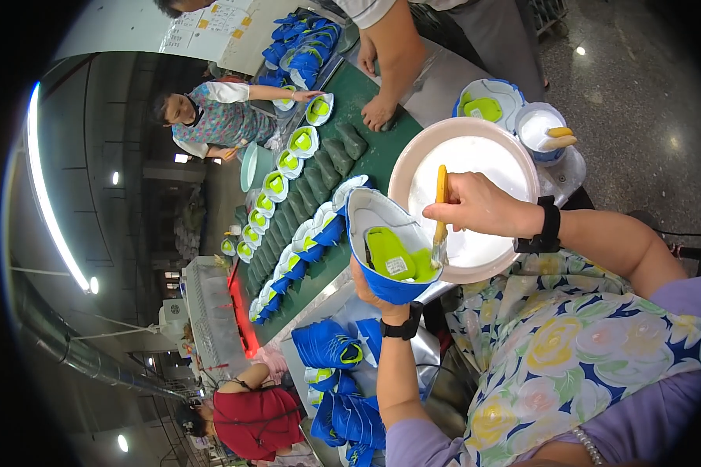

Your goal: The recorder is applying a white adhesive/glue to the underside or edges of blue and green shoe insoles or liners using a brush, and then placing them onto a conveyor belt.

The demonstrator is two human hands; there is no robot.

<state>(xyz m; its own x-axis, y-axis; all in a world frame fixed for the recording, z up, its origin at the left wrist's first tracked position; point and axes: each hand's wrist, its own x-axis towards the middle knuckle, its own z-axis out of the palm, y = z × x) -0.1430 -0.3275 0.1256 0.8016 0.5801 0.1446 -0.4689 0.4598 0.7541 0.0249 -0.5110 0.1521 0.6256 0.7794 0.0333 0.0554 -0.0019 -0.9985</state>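
My left hand grips a blue shoe upper from beneath, with its white lining and lime-green inside facing up. A pale label lies on the green part. My right hand is closed round a brush with a yellow handle. Its bristles touch the inner edge of the upper at the end nearest me. Just beyond and below my right hand stands a pale pink basin holding white liquid.
Beside the basin are a white cup with yellow-handled brushes and another upper. A green conveyor carries rows of uppers and dark shoe lasts. Blue uppers are piled nearby. Co-workers reach over the far side.
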